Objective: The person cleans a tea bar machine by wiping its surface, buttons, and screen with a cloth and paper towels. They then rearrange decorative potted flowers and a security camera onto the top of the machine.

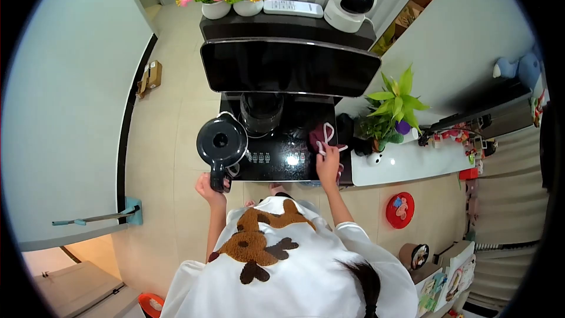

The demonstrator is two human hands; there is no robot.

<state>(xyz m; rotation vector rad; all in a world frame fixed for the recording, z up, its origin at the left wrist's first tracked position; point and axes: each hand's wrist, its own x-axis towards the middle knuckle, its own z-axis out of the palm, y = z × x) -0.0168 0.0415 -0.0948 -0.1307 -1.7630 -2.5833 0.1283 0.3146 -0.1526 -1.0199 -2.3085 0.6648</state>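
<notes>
My left hand (210,189) is closed round the handle of a black-lidded kettle (221,152). The kettle is at the left edge of a glossy black tea-bar top (279,168), with its handle towards me. My right hand (328,168) grips a maroon cloth with white edging (316,136) near the right side of this top. Behind the kettle stands a dark glass pot (262,119), partly covered by the raised black panel (288,69). Touch-key markings and a bright reflection show on the wet-looking surface.
Above the panel, a shelf carries flowers in white pots (216,10), a remote control (293,7) and a white camera (349,3). To the right, a potted plant (398,103) stands by a white surface (412,165). A red basin (400,210) sits on the floor.
</notes>
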